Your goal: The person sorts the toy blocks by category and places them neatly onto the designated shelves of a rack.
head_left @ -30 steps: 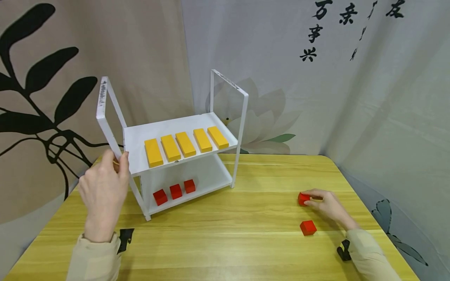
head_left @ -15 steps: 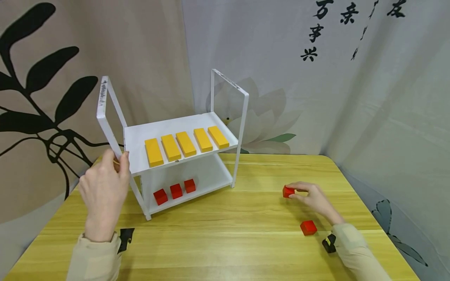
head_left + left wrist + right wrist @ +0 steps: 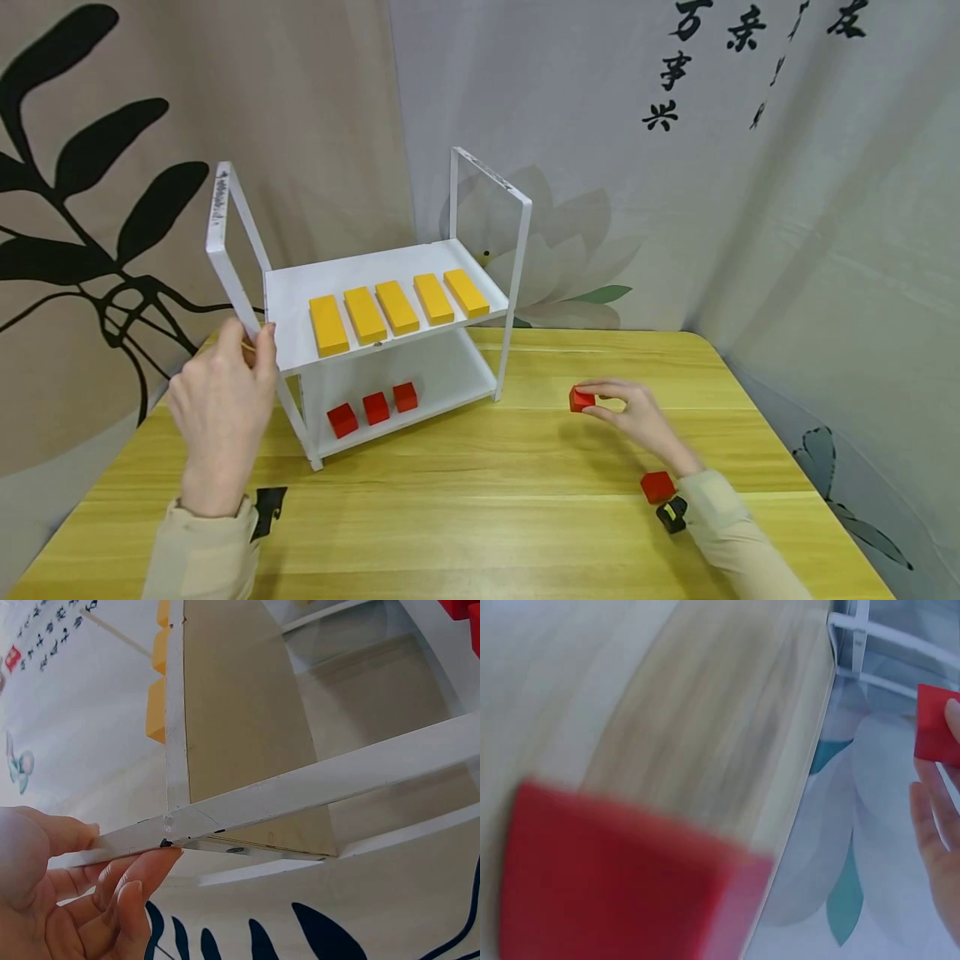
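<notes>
My left hand (image 3: 221,412) grips the front left post of a white two-tier shelf (image 3: 405,254), thumb and fingers on either side of it in the left wrist view. Between thumb and fingers, my right hand (image 3: 633,417) pinches a red cube (image 3: 581,400) above the table, right of the shelf. In the right wrist view that held cube (image 3: 936,727) shows at the right edge. Another red cube (image 3: 657,487) lies on the table beside my right wrist; it looms large and blurred in the right wrist view.
Several yellow blocks (image 3: 397,308) stand in a row on the upper tier. Three red cubes (image 3: 376,408) sit along the lower tier. The wooden table (image 3: 450,517) runs back to a printed curtain (image 3: 585,125). A black strap piece (image 3: 672,514) sticks out from the right wrist.
My right hand has carried the pinched red cube leftward and slightly up, toward the shelf. My left hand, the shelf and the other blocks have stayed put.
</notes>
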A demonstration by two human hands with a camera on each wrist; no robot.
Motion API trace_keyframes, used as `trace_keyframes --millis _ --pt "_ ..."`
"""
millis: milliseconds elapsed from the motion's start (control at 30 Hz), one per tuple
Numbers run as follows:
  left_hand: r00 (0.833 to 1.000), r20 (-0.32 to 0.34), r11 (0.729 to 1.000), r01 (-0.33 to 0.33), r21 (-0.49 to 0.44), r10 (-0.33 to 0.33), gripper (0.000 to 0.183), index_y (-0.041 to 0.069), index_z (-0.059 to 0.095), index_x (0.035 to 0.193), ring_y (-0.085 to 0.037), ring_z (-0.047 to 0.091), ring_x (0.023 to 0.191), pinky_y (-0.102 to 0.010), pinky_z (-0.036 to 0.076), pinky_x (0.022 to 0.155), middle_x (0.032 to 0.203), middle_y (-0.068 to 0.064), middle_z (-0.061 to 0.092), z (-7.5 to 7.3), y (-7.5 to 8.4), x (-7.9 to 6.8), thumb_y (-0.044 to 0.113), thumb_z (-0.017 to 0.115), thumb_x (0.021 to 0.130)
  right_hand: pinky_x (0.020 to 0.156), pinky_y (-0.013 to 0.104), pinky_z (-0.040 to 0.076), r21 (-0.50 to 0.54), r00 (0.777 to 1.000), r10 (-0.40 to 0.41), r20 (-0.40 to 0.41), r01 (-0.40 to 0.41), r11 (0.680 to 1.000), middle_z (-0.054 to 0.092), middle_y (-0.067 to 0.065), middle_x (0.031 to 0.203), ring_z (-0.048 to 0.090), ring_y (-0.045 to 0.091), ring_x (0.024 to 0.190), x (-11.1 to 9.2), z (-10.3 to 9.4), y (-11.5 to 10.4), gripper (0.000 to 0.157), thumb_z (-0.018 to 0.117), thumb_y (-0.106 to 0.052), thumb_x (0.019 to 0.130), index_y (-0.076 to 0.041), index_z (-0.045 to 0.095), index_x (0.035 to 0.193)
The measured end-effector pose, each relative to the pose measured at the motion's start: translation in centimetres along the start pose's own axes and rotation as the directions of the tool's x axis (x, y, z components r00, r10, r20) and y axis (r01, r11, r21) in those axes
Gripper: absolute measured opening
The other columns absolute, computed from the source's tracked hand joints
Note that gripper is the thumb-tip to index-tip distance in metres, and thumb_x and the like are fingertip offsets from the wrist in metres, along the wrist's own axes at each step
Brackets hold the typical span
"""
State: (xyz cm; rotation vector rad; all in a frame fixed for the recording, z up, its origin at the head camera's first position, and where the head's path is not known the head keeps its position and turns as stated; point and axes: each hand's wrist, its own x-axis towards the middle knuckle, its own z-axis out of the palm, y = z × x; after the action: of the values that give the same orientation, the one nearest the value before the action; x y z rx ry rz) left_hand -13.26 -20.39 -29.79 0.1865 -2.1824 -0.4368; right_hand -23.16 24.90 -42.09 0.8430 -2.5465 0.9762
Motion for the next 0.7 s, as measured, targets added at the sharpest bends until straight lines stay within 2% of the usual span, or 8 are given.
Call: trace_keyframes --millis 200,567,700 --pt "1.000 0.005 1.000 0.005 0.005 -0.005 0.034 -0.006 0.055 0.080 -0.025 0.033 0.035 -0.029 0.020 0.037 0.060 -0.023 0.060 0.0 0.1 0.0 0.025 0.054 0.096 0.080 0.037 0.055 0.036 0.998 -0.058 -0.015 0.058 0.998 0.071 0.007 0.111 0.069 0.023 0.096 1.0 1.4 -1.0 0.032 0.077 -0.010 0.076 -0.014 0.072 0.108" --pt "1.000 0.007 1.000 0.008 0.011 -0.009 0.035 -0.005 0.055 0.079 -0.025 0.034 0.035 -0.029 0.020 0.038 0.060 -0.024 0.060 0.0 0.0 0.0 0.025 0.054 0.096 0.085 0.034 0.054 0.111 0.999 -0.041 0.024 0.038 0.993 0.070 0.006 0.114 0.068 0.022 0.101 3.0 4.2 -3.2 0.030 0.075 -0.010 0.079 -0.014 0.072 0.109" --pt "1.000 0.007 1.000 0.008 0.012 -0.008 0.035 -0.006 0.055 0.080 -0.025 0.033 0.035 -0.029 0.020 0.038 0.060 -0.024 0.060 0.1 0.0 0.0 0.025 0.054 0.096 0.085 0.033 0.055 0.144 0.998 -0.062 0.012 0.059 0.988 0.070 0.008 0.114 0.068 0.022 0.101 3.7 5.6 -3.7 0.030 0.075 -0.010 0.079 -0.012 0.072 0.108"
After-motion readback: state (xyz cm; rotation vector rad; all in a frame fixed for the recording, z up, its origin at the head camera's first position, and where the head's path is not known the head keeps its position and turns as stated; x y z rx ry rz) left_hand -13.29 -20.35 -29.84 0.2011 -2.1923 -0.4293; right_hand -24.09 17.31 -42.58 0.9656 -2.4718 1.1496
